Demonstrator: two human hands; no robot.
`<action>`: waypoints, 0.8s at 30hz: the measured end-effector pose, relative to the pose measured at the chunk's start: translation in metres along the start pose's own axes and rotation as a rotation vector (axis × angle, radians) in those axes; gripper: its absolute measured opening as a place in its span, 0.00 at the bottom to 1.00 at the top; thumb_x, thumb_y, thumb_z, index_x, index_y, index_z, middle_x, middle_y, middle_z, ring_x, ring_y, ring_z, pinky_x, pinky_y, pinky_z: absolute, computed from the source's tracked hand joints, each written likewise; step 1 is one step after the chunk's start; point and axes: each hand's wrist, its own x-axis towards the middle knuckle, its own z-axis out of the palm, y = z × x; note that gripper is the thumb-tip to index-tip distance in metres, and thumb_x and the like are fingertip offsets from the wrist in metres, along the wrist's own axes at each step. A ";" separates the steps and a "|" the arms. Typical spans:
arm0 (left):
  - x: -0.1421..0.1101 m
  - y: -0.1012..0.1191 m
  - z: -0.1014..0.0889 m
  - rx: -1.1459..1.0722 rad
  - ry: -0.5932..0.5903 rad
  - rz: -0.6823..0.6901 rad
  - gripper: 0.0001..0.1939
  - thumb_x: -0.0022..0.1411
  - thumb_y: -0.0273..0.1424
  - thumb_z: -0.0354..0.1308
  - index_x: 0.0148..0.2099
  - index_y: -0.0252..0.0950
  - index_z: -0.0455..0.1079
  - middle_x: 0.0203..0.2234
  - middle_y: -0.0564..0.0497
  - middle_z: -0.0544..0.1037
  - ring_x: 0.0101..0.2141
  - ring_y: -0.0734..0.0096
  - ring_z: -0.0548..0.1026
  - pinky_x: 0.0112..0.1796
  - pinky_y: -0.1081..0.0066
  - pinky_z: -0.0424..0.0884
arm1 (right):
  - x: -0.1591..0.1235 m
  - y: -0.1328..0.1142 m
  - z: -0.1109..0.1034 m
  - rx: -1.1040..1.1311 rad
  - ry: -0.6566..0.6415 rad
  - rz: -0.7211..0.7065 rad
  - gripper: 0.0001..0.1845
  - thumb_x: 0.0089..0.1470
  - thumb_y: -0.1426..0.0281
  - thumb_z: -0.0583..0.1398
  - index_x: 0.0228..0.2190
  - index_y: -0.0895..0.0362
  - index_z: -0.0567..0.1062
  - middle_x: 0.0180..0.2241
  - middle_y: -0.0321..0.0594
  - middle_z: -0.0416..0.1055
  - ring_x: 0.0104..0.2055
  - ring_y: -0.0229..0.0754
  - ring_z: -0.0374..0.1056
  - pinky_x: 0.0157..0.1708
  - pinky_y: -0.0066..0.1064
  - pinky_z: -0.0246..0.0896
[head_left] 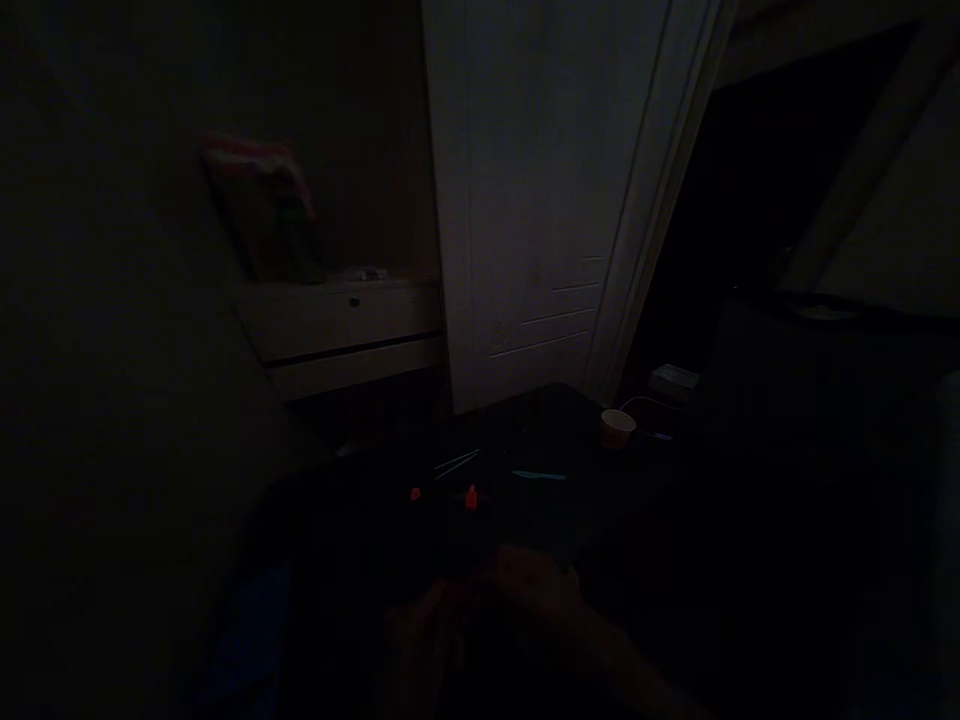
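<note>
The scene is very dark. My right hand [536, 590] shows dimly at the bottom centre, knuckles up, fingers curled downward over something I cannot make out. My left hand [420, 625] is a faint shape just left of it; its fingers are lost in the dark. Ahead of the hands, on a dark table [570, 520], lie two small orange pieces [470, 497], a thin pale stick [457, 463] and a teal stick [538, 476].
A small paper cup [617, 427] stands at the table's far right, with a white cable and a small box [673, 379] behind it. A white door [547, 190] rises beyond. A white drawer unit [341, 330] carries a coloured bag [262, 205] at the left.
</note>
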 end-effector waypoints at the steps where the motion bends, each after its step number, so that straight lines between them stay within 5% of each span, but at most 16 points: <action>1: 0.000 0.002 0.000 -0.006 -0.004 -0.005 0.40 0.60 0.71 0.48 0.27 0.39 0.75 0.15 0.51 0.74 0.18 0.69 0.71 0.24 0.71 0.65 | 0.001 -0.003 -0.001 -0.010 0.024 -0.010 0.13 0.74 0.73 0.55 0.54 0.55 0.76 0.39 0.45 0.81 0.39 0.43 0.78 0.38 0.29 0.72; 7: -0.001 0.015 -0.006 -0.046 0.037 -0.026 0.35 0.59 0.66 0.56 0.28 0.39 0.77 0.22 0.49 0.80 0.25 0.66 0.75 0.31 0.69 0.71 | 0.007 -0.017 -0.001 0.019 0.177 0.055 0.10 0.74 0.72 0.58 0.51 0.55 0.78 0.36 0.43 0.82 0.35 0.41 0.78 0.34 0.28 0.73; 14: -0.004 0.016 -0.014 -0.219 0.100 -0.108 0.30 0.54 0.61 0.66 0.35 0.37 0.81 0.27 0.48 0.83 0.29 0.63 0.78 0.33 0.67 0.75 | 0.009 -0.018 0.003 -0.139 0.141 0.053 0.15 0.72 0.71 0.60 0.58 0.54 0.77 0.43 0.48 0.81 0.43 0.47 0.77 0.40 0.35 0.77; 24: -0.003 0.008 -0.003 -0.447 0.107 -0.111 0.30 0.50 0.60 0.72 0.36 0.37 0.82 0.29 0.48 0.83 0.32 0.63 0.78 0.35 0.68 0.76 | 0.015 -0.032 0.018 -0.100 0.342 0.186 0.09 0.70 0.73 0.61 0.46 0.56 0.82 0.36 0.45 0.80 0.35 0.44 0.77 0.33 0.32 0.74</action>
